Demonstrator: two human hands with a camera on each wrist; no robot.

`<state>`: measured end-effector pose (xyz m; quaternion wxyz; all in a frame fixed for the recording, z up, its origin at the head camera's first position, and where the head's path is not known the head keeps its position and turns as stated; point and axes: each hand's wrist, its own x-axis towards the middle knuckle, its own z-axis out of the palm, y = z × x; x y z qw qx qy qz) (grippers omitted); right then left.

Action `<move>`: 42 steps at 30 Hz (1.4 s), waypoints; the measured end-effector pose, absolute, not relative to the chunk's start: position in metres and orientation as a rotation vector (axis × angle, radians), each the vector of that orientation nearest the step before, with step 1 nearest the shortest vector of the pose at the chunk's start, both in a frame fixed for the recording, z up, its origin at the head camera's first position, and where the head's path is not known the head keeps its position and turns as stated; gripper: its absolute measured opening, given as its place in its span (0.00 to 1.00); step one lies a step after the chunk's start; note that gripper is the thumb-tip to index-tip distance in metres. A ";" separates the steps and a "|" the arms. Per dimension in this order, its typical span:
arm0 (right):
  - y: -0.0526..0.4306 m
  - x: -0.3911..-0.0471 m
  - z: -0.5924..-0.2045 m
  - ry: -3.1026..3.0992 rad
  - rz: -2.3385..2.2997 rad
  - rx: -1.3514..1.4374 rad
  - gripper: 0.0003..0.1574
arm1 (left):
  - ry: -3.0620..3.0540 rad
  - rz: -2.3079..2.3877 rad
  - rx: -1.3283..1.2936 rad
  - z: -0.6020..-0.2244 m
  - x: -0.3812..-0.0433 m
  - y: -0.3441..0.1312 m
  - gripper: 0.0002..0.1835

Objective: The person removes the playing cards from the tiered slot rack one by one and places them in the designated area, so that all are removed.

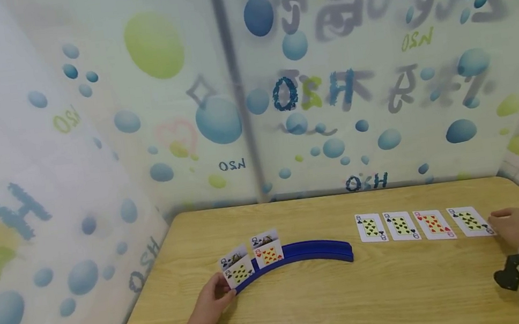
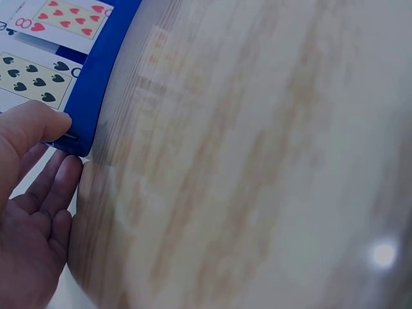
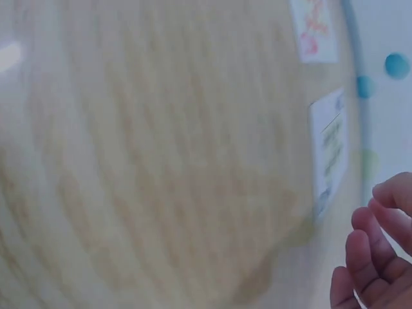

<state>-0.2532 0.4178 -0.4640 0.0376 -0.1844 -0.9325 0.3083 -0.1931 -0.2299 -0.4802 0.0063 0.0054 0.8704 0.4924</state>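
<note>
A curved blue card holder [image 1: 316, 248] lies on the table, and my left hand [image 1: 210, 304] pinches its near left end, thumb in front and fingers behind. Standing in it are a black-spade number card [image 1: 240, 273] and a red-heart card [image 1: 269, 255]. Behind each one shows the top of a queen card [image 1: 265, 237]. My right hand [image 1: 517, 226] is beside the right edge of a black number card [image 1: 470, 221]. Its fingers [image 3: 362, 255] are loosely curled with nothing visible between them; in the right wrist view they look apart from that card.
Left of that card, a red-heart card [image 1: 434, 224] and two more black cards, one in the middle [image 1: 401, 226] and one at the left [image 1: 371, 228], lie face up in a row. The wooden table [image 1: 354, 301] meets printed translucent panels [image 1: 382, 130] at its back and left.
</note>
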 end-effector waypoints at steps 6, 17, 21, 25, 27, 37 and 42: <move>0.426 -0.286 -0.487 -2.787 0.893 -0.349 0.30 | 2.741 1.527 0.021 -0.482 -0.194 -0.231 0.15; 0.348 -0.286 -0.430 -2.722 1.054 -0.147 0.26 | 2.726 1.545 0.029 -0.482 -0.194 -0.231 0.15; 0.324 -0.292 -0.425 -2.688 1.103 -0.129 0.25 | 2.726 1.548 0.030 -0.482 -0.193 -0.231 0.15; 0.296 -0.289 -0.414 -2.704 1.106 -0.020 0.25 | 2.734 1.550 0.041 -0.481 -0.192 -0.231 0.15; 0.284 -0.287 -0.410 -2.720 1.107 0.055 0.25 | 2.733 1.555 0.045 -0.481 -0.192 -0.230 0.15; 0.234 -0.284 -0.408 -2.743 1.123 0.189 0.17 | 2.727 1.545 0.033 -0.480 -0.191 -0.229 0.16; 0.209 -0.284 -0.411 -2.737 1.190 0.257 0.15 | 2.734 1.548 0.035 -0.479 -0.191 -0.229 0.16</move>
